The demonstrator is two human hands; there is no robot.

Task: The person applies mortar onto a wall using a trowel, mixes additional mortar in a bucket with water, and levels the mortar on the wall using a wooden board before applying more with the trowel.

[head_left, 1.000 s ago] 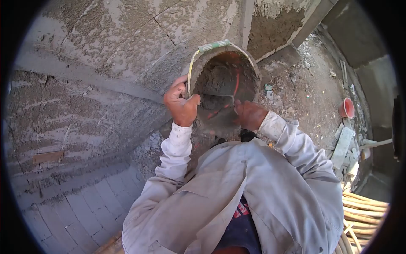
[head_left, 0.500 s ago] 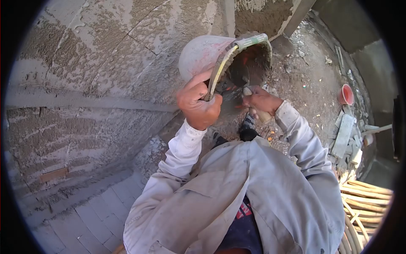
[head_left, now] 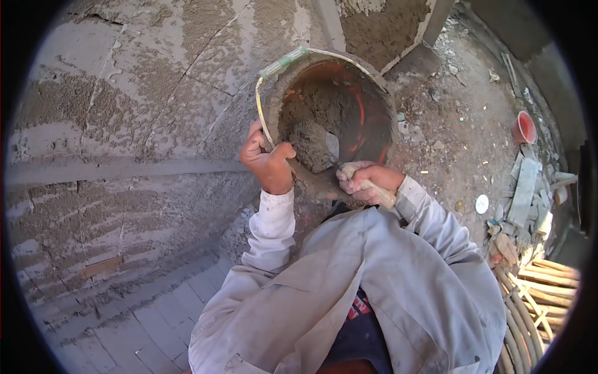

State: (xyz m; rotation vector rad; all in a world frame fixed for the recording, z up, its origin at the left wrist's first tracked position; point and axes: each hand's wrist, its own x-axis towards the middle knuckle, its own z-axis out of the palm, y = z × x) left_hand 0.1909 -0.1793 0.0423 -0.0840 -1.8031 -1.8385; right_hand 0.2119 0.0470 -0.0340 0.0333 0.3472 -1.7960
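A mortar-caked bucket, orange where its inner wall shows through, is tipped so that its mouth faces me. Grey mortar clings inside it. My left hand is closed on the left side of the bucket's rim, beside the wire bail with its green grip. In my right hand is the pale handle of a trowel. The trowel's blade reaches into the bucket and carries a lump of mortar that covers most of it.
A rough, partly plastered wall runs along the left, above pale blocks. On the right, dirt ground holds a small red bucket, a white disc, broken board pieces and a coiled hose at lower right.
The bucket has turned so its mouth faces me, and its bail has swung to the left. My left hand has shifted left and slightly down; the trowel blade now shows with mortar on it.
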